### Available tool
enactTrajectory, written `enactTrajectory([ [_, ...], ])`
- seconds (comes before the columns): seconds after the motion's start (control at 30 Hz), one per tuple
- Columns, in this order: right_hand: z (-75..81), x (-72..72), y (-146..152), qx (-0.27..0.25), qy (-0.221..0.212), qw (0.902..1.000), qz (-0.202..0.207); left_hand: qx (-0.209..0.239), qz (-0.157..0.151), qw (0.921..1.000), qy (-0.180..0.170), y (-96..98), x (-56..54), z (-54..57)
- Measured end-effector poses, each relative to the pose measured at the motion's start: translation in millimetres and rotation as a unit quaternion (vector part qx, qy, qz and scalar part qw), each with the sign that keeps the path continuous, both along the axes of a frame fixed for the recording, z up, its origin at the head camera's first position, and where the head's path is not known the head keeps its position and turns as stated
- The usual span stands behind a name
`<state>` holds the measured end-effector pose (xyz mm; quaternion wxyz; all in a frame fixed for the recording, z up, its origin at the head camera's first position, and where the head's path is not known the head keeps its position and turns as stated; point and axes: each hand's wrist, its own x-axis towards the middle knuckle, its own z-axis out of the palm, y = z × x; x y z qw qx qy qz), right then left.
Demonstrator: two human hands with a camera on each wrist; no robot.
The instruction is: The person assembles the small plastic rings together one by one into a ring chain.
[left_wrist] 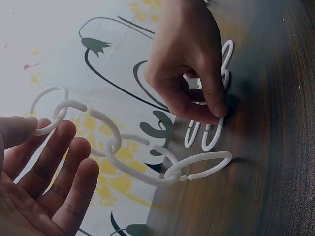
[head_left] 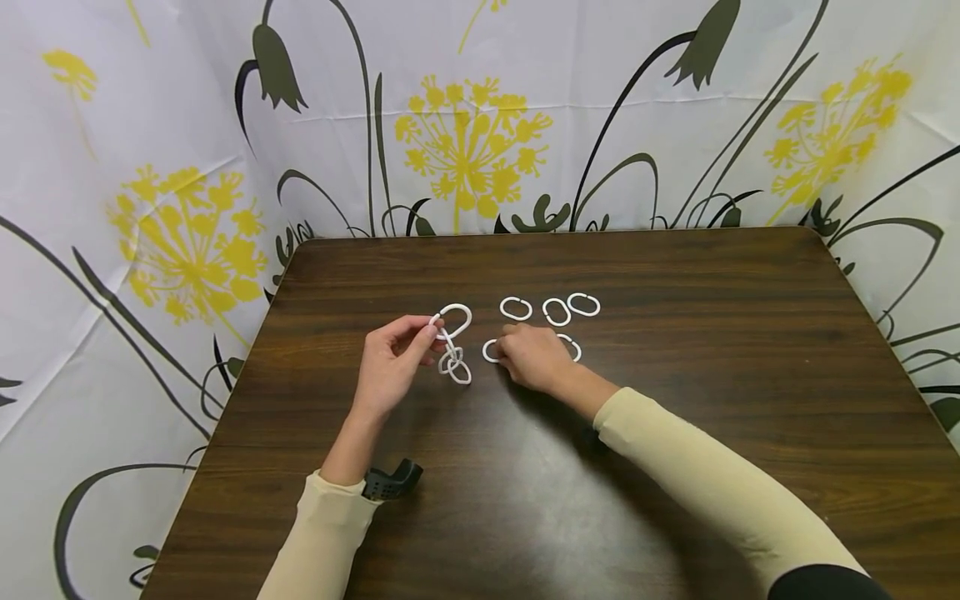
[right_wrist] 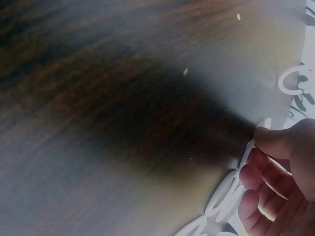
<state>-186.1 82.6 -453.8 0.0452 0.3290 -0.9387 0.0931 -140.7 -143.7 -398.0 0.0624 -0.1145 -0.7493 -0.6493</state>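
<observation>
My left hand (head_left: 390, 358) pinches the upper part of a short chain of white oval plastic links (head_left: 460, 372) between thumb and index finger. The other links hang below, and the lowest link (left_wrist: 205, 156) reaches close to the tabletop. Small gaps show in several of the ovals. Right of the chain, my right hand (head_left: 534, 358) is low over the table, its thumb and fingers pinching a loose white link (head_left: 485, 351) that the hand partly covers. Another link (head_left: 577, 349) lies at its far side, also partly hidden by the hand.
Behind my right hand, three loose links lie on the dark wooden table (head_left: 712, 317): one apart (head_left: 517, 319) and two side by side (head_left: 598, 307). A white curtain (head_left: 600, 50) with flower prints hangs along the table's back edge. A black wrist mount (head_left: 393, 481) sits at my left wrist.
</observation>
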Motion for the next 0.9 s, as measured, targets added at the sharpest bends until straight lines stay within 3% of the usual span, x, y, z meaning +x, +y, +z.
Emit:
enactTrajectory([
  [0.13, -1.6, -0.5, 1.3, -0.004, -0.001, 1.0, 0.007, -0.004, 0.001, 1.0, 0.001, -0.5, -0.4, -1.1],
  [0.33, 7.8, -3.1, 5.8, -0.066, -0.004, 0.9978, 0.012, -0.005, 0.001, 1.0, 0.008, -0.9, -1.3, -0.5],
  [0.6, 31.4, -7.8, 8.4, -0.158, -0.017, 0.9872, 0.006, -0.007, 0.001, 0.9999, -0.009, -0.1, 0.1, 5.3],
  [0.9, 66.7, -10.1, 12.7, -0.235, -0.006, 0.9719, -0.002, -0.02, 0.009, 0.9998, -0.004, -3.0, -0.3, 3.1],
])
